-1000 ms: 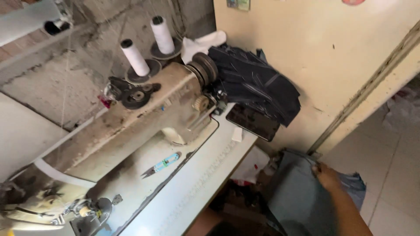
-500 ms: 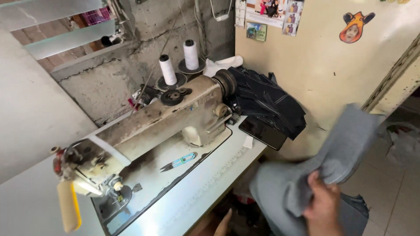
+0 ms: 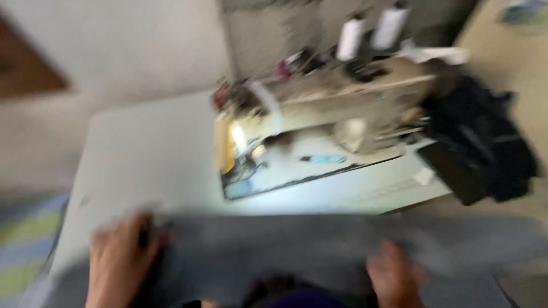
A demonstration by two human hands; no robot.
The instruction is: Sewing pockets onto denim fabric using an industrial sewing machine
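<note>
Grey cloth (image 3: 297,251) under both hands' fingers.

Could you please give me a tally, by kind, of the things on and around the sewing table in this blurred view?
Sewing machine: 1
White thread cones: 2
Grey fabric, held by left hand and right hand: 1
Dark cloth heap: 1
Small blue tool on the machine bed: 1
White table: 1
Total: 7

Cloth (image 3: 319,251) lies before sewing machine (image 3: 331,108) on table (image 3: 148,154)
</note>
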